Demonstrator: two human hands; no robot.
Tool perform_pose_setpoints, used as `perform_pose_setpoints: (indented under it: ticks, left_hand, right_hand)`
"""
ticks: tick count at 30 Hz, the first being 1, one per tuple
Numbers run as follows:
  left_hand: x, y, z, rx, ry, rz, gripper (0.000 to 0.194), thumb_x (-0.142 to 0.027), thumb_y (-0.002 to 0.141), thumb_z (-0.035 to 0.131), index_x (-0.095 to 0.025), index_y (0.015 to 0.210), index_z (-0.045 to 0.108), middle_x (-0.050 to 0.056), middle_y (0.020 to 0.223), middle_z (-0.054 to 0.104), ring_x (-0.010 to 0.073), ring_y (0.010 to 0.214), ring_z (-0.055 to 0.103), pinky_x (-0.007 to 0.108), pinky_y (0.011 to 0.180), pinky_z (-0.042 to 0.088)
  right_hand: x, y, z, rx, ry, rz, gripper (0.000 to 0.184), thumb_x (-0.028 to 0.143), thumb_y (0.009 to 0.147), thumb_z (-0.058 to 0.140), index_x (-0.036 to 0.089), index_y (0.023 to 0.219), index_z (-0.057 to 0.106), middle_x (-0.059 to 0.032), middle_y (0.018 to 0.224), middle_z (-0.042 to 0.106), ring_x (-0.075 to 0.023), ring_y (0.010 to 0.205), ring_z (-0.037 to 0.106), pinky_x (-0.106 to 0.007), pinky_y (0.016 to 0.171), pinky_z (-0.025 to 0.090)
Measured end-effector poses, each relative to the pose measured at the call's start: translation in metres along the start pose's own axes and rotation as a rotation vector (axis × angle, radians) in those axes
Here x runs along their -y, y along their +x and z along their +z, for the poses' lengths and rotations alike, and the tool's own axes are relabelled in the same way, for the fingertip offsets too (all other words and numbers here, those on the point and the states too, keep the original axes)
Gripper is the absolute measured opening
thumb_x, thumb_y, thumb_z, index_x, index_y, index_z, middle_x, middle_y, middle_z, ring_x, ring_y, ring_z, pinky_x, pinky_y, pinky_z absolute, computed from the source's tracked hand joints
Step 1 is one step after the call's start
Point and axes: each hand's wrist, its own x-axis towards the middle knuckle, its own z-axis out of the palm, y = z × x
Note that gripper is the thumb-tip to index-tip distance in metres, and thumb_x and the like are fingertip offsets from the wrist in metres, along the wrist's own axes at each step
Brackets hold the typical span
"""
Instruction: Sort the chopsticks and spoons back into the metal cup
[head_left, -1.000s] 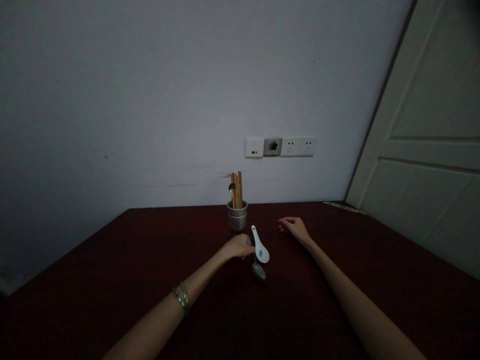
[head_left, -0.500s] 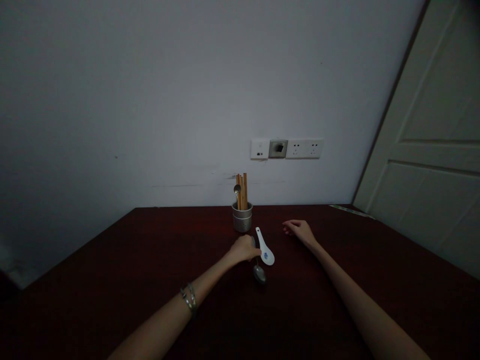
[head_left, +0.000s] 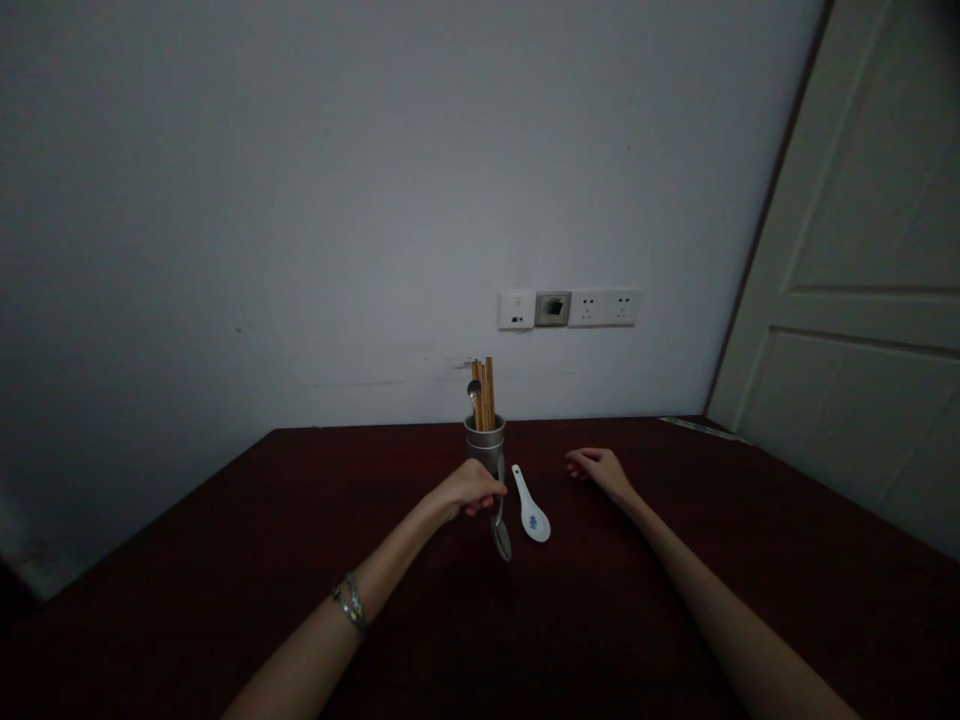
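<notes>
My left hand [head_left: 474, 486], with a bracelet on its wrist, is closed on a metal spoon [head_left: 501, 540]. The spoon is tilted, its bowl pointing down toward me, and the fingers hide part of the handle. Just right of it, a white spoon [head_left: 535, 522] with a blue mark lies on the table, untouched. Behind my left hand a metal cup [head_left: 485, 440] holds several wooden chopsticks [head_left: 484, 395] and a small metal spoon [head_left: 474, 388]. My right hand [head_left: 600, 468] rests on the table to the right, fingers loosely curled together around nothing visible.
The dark red table [head_left: 360, 480] reaches back to a pale wall [head_left: 360, 250]. Sockets and switches [head_left: 601, 308] are set in the wall above the cup. A panelled door [head_left: 862, 340] stands at the right, with a thin strip [head_left: 701, 429] near the table's back right corner.
My left hand has lifted the metal spoon and shifted it slightly left, turning its bowl. The white spoon and my right hand stay in place. The view has tilted up a little.
</notes>
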Motion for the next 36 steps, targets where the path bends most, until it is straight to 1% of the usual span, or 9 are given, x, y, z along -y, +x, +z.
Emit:
perform_pose_setpoints:
  ticks: [3,6,12,15,23,26,30,33,36]
  left_hand:
    - [-0.010,-0.007,-0.014,0.061,-0.098,0.049,0.030,-0.028,0.068,0.054,-0.015,0.046,0.039,-0.007,0.037,0.038,0.0012,0.028,0.023,0.017,0.031,0.014]
    - [-0.018,-0.012,-0.021,0.093,-0.153,0.078,0.033,-0.033,0.070,0.054,-0.016,0.046,0.039,-0.008,0.036,0.036,0.0013,0.029,0.022,0.018,0.032,0.013]
    - [-0.028,-0.020,-0.019,0.125,-0.199,0.125,0.032,-0.036,0.072,0.053,-0.016,0.050,0.040,-0.008,0.036,0.035,0.0022,0.030,0.023,0.018,0.033,0.014]
    - [-0.030,-0.022,-0.017,0.116,-0.193,0.145,0.032,-0.037,0.072,0.054,-0.016,0.051,0.041,-0.008,0.037,0.036,0.0019,0.030,0.024,0.018,0.034,0.014]
    - [-0.031,-0.026,-0.015,0.136,-0.152,0.165,0.028,-0.037,0.069,0.057,-0.014,0.056,0.048,-0.009,0.038,0.037,0.0015,0.031,0.024,0.018,0.034,0.016]
    - [-0.031,-0.025,-0.017,0.074,-0.137,0.199,0.031,-0.041,0.071,0.055,-0.012,0.062,0.056,-0.006,0.042,0.042,0.0016,0.032,0.029,0.017,0.035,0.020]
    - [-0.022,-0.011,-0.014,-0.159,-0.273,0.315,0.036,-0.041,0.071,0.055,-0.009,0.085,0.064,-0.003,0.050,0.051,0.0018,0.034,0.033,0.017,0.035,0.023]
    - [-0.014,-0.001,-0.002,-0.339,-0.378,0.380,0.043,-0.039,0.065,0.063,-0.008,0.096,0.063,0.000,0.058,0.058,0.0027,0.037,0.038,0.017,0.036,0.026]
    - [-0.011,0.002,0.016,-0.402,-0.417,0.446,0.049,-0.042,0.065,0.062,-0.010,0.101,0.061,0.001,0.060,0.060,0.0031,0.035,0.037,0.017,0.035,0.026]
  right_hand:
    - [0.007,0.002,0.001,-0.016,0.047,0.025,0.022,0.031,0.068,0.059,0.011,0.073,0.065,-0.0051,0.060,0.064,-0.0112,0.049,0.057,-0.019,0.042,0.042]
    - [0.028,0.002,0.010,0.009,0.140,0.030,0.021,0.031,0.068,0.060,0.012,0.077,0.064,-0.0049,0.061,0.064,-0.0112,0.049,0.058,-0.018,0.041,0.043]
    - [0.098,-0.020,0.051,0.263,0.375,0.066,0.026,0.035,0.073,0.059,0.014,0.089,0.062,-0.0086,0.075,0.067,-0.0138,0.057,0.063,-0.021,0.045,0.050]
    - [0.121,-0.034,0.067,0.380,0.474,0.080,0.029,0.036,0.074,0.059,0.015,0.094,0.060,-0.0088,0.080,0.067,-0.0126,0.056,0.063,-0.020,0.045,0.051]
    - [0.132,-0.040,0.066,0.508,0.468,0.006,0.028,0.023,0.069,0.065,0.013,0.095,0.061,-0.0045,0.067,0.066,-0.0077,0.046,0.058,-0.016,0.041,0.047]
    - [0.134,-0.039,0.062,0.482,0.501,0.029,0.026,0.021,0.069,0.064,0.013,0.094,0.061,-0.0051,0.066,0.067,-0.0079,0.047,0.058,-0.016,0.043,0.048]
    - [0.137,-0.037,0.058,0.361,0.606,0.073,0.021,0.018,0.071,0.062,0.014,0.092,0.061,-0.0058,0.071,0.068,-0.0077,0.047,0.059,-0.015,0.044,0.050]
    - [0.134,-0.034,0.060,0.252,0.715,0.089,0.018,0.017,0.073,0.060,0.015,0.090,0.060,-0.0045,0.072,0.068,-0.0084,0.049,0.061,-0.015,0.046,0.051]
    - [0.129,-0.031,0.064,0.186,0.814,0.080,0.015,0.016,0.073,0.059,0.016,0.088,0.059,-0.0034,0.072,0.068,-0.0087,0.054,0.062,-0.015,0.048,0.051]
